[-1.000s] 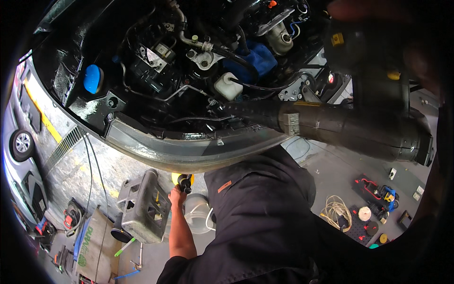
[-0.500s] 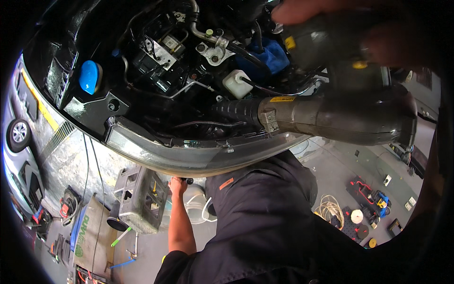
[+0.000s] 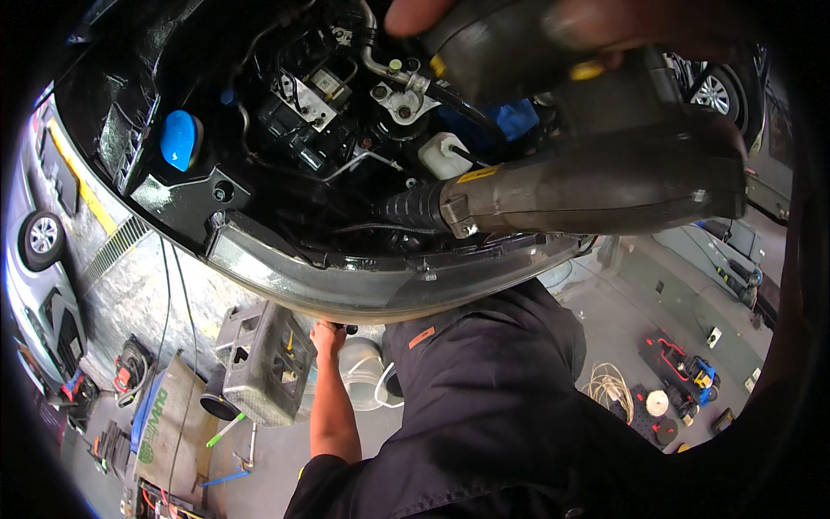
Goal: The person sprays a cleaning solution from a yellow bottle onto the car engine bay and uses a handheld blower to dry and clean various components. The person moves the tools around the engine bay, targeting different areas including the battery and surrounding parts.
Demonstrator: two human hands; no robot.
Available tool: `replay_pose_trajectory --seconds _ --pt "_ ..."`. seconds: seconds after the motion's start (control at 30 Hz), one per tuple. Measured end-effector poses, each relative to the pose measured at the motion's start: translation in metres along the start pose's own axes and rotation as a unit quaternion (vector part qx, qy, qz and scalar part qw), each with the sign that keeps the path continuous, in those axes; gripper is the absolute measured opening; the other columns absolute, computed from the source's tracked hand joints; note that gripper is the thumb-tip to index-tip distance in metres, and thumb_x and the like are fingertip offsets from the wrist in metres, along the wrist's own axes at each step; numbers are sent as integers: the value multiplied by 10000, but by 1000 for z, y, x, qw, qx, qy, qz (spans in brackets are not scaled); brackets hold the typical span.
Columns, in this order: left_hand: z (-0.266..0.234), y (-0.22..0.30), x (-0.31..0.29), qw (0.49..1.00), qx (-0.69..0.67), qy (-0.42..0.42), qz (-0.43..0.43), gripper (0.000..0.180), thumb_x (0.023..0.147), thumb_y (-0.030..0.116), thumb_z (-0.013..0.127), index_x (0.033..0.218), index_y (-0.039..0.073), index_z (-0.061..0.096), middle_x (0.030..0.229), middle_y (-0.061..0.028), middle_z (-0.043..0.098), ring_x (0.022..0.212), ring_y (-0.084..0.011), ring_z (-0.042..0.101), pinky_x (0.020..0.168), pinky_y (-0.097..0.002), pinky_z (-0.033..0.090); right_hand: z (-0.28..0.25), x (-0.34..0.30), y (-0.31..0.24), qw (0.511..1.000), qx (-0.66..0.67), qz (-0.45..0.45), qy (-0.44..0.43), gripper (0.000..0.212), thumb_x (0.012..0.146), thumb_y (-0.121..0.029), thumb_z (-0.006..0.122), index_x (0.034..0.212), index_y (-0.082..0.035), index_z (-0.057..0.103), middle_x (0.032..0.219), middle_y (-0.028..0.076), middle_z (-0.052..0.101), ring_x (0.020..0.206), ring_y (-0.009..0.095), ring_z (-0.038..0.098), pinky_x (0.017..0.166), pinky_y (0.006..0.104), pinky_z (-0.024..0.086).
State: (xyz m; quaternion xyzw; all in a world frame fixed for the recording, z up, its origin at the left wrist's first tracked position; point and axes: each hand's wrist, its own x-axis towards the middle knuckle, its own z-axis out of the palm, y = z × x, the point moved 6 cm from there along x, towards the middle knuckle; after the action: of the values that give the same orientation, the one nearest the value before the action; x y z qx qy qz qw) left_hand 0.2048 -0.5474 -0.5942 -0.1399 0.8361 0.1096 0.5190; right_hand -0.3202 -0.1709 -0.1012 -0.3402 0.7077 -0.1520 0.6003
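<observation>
Blurred at the top right, my right hand (image 3: 622,22) has its fingers bent round a dark plastic air duct (image 3: 605,186). A ribbed hose end (image 3: 413,208) of the duct reaches down into the engine bay behind the headlight (image 3: 372,285). Part of the hand is cut off by the top of the picture. Below the headlight, my left hand (image 3: 327,337) is closed, and a small black end (image 3: 350,329) sticks out beside its fingers. What it grips is mostly hidden.
A blue cap (image 3: 180,140), a white reservoir (image 3: 443,157) and a blue cloth (image 3: 510,119) are in the engine bay. Below stand a grey plastic step stool (image 3: 259,368) and a translucent bucket (image 3: 361,372). Coiled cable (image 3: 610,389) and tools lie on the floor at right.
My right hand and the duct have moved left and slightly up across the engine bay. A car wheel has come into sight behind them. My left hand stays where it was.
</observation>
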Motion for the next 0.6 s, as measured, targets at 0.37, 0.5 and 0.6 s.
replay_pose_trajectory --seconds 0.37,0.5,0.6 --pt "5 16 -10 999 -29 -19 -1 468 764 209 684 1225 147 728 1300 -132 691 1319 -349 578 1143 -622 398 -6 35 2 999 -43 -21 -4 630 1082 -402 579 1577 -29 464 1245 191 742 1113 196 712 1002 325 538" --pt "15 12 -9 1000 -14 -11 6 466 778 241 692 1234 152 728 1307 -129 689 1330 -332 570 1157 -610 385 -5 35 1 999 -41 -23 -11 636 1084 -408 575 1581 -29 458 1238 193 744 1105 195 715 997 324 540" --pt "20 12 -7 1000 -20 -9 9 460 781 263 697 1226 153 733 1302 -131 692 1326 -332 573 1168 -605 372 -4 30 -2 999 -31 -18 -19 640 1086 -413 573 1584 -29 453 1233 195 745 1099 194 718 992 323 542"
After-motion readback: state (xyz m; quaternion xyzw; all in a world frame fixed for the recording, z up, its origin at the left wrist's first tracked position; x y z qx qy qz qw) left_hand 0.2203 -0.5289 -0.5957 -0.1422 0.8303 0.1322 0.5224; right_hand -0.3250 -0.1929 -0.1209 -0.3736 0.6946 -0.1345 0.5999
